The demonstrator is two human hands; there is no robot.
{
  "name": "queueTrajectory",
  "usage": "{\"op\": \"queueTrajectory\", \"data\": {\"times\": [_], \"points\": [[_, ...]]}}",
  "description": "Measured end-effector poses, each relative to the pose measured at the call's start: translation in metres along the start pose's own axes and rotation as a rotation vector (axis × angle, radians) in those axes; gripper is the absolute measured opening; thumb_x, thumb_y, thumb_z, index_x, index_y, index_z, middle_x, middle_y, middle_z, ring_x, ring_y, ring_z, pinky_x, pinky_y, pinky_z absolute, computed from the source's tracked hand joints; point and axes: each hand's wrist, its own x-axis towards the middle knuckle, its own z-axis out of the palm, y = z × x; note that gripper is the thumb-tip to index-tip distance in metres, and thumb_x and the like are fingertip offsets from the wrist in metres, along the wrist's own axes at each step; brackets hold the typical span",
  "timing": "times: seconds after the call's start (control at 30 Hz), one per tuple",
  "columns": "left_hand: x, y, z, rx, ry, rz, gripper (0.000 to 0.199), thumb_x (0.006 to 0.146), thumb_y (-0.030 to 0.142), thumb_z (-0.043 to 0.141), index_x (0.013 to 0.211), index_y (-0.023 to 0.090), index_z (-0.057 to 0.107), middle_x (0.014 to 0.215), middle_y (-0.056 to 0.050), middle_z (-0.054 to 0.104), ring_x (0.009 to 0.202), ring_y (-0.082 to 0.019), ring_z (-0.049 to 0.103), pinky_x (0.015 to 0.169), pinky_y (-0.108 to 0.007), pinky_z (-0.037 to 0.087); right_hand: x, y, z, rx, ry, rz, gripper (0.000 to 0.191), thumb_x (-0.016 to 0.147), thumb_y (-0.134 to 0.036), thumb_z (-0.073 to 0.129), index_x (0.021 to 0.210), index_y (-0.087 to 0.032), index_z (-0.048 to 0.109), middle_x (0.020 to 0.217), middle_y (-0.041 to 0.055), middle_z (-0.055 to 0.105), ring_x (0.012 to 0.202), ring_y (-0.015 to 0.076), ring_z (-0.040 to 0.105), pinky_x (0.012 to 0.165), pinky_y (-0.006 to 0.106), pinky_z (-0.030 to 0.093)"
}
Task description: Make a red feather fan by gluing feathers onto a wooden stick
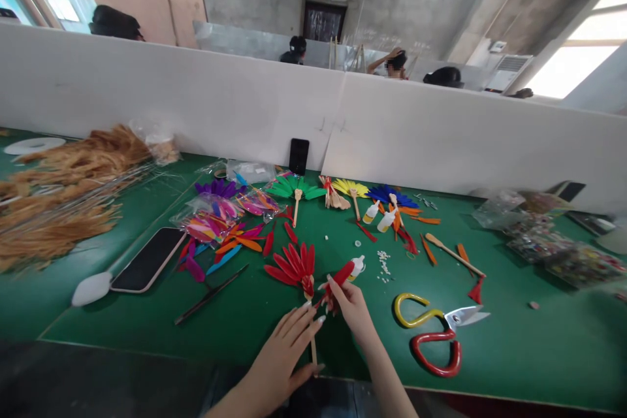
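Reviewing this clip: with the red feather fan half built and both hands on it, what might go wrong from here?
1. The left hand steadies the fan's wooden stick only lightly, so the red feather fan may twist while the right hand presses in a red feather.
2. The small glue bottle lies right beside the right hand; a nudge might roll it or smear glue.
3. The scissors lie with blades apart near the right forearm and could catch it.

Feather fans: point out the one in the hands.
The red fan: left hand holds its stick, right hand adds a red feather. The green, yellow and blue fans lie untouched by the divider.
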Motion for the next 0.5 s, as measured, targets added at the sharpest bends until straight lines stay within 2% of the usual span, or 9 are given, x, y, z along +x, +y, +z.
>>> {"op": "queueTrajectory", "data": {"times": [0.17, 0.33, 0.5], "points": [[0.004, -0.002, -0.006, 0.017, -0.121, 0.094, 0.067, 0.082, 0.042, 0.055, 0.140, 0.029, 0.024, 0.145, -0.005, 0.029, 0.132, -0.027, 0.027, 0.106, -0.050, 0.027, -0.006, -0.007, -0.004, 0.095, 0.037, 0.033, 0.049, 0.067, -0.060, 0.063, 0.074, -0.012, 0.065, 0.047, -0.0014, 0.054, 0.039, 0.0095, 0.047, 0.039, 0.021, 0.036], [0.003, -0.004, -0.004, 0.010, -0.119, 0.112, 0.064, 0.083, 0.040, 0.055, 0.139, 0.030, 0.025, 0.144, -0.004, 0.031, 0.131, -0.025, 0.030, 0.108, -0.049, 0.024, -0.014, -0.024, -0.007, 0.160, 0.048, 0.041, 0.045, 0.072, -0.056, 0.061, 0.076, -0.012, 0.065, 0.050, -0.0012, 0.053, 0.043, 0.0096, 0.048, 0.042, 0.021, 0.036], [0.000, -0.003, -0.010, 0.019, -0.157, 0.095, 0.067, 0.084, 0.042, 0.054, 0.141, 0.029, 0.021, 0.144, -0.004, 0.031, 0.132, -0.024, 0.029, 0.108, -0.050, 0.021, -0.014, -0.022, -0.005, 0.164, 0.039, 0.069, 0.046, 0.068, -0.057, 0.064, 0.075, -0.012, 0.064, 0.049, -0.0016, 0.053, 0.042, 0.0091, 0.047, 0.041, 0.020, 0.036]]}}
